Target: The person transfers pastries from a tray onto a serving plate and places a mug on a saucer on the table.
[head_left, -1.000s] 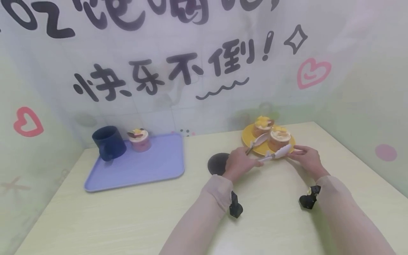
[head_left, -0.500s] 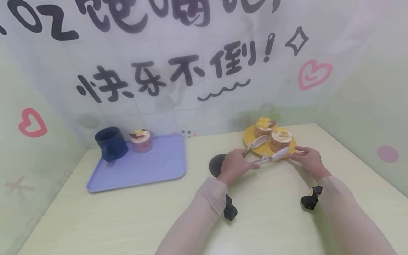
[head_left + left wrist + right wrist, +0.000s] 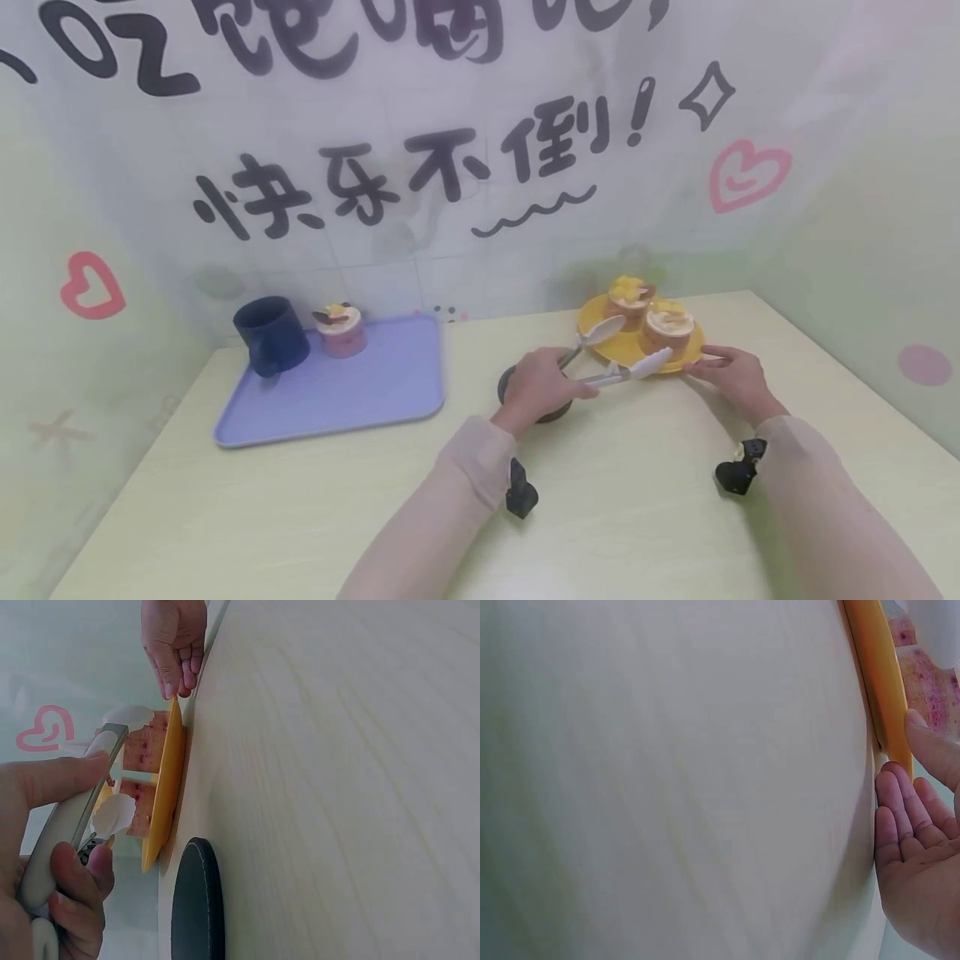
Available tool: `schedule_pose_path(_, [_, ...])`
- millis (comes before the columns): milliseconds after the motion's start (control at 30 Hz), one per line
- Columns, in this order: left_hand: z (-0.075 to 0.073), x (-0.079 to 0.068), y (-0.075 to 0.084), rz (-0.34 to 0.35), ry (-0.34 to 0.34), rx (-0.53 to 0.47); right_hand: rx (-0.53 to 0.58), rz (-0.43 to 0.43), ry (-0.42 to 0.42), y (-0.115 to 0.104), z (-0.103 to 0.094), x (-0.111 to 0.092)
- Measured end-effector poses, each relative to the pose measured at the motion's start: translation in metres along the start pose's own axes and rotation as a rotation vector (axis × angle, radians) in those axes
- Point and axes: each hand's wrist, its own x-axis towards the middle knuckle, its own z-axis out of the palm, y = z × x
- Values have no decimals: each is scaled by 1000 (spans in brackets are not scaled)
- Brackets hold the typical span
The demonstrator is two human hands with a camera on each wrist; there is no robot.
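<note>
My left hand point(image 3: 537, 383) grips a pair of tongs point(image 3: 611, 375) with metal arms and white scalloped tips, spread apart. Those tips overlap the near left edge of a yellow plate point(image 3: 592, 312) in the head view and have nothing between them. On the plate stand two pink cup cakes, a front cake point(image 3: 666, 332) with a cream top and a rear cake point(image 3: 628, 304) with yellow fruit pieces. At the plate's near right rim, my right hand point(image 3: 731, 379) pinches the edge, its thumb point(image 3: 934, 750) on top and fingers below.
A dark round coaster point(image 3: 196, 907) lies on the table, partly hidden under my left hand in the head view. On the left, a blue-purple tray point(image 3: 360, 392) bears a dark blue mug point(image 3: 276, 337) and another pink cake point(image 3: 342, 336). A printed wall backdrop stands behind.
My left hand has drawn the tongs back to the left, away from the cakes and over the coaster. The right hand has stayed at the plate's rim. The head view has shifted slightly.
</note>
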Motion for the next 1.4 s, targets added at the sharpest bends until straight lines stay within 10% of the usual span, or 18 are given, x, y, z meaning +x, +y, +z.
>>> schedule_pose_path(1400, [-54,-29,-40,-79,51,-30,3,92,1,0,1,5])
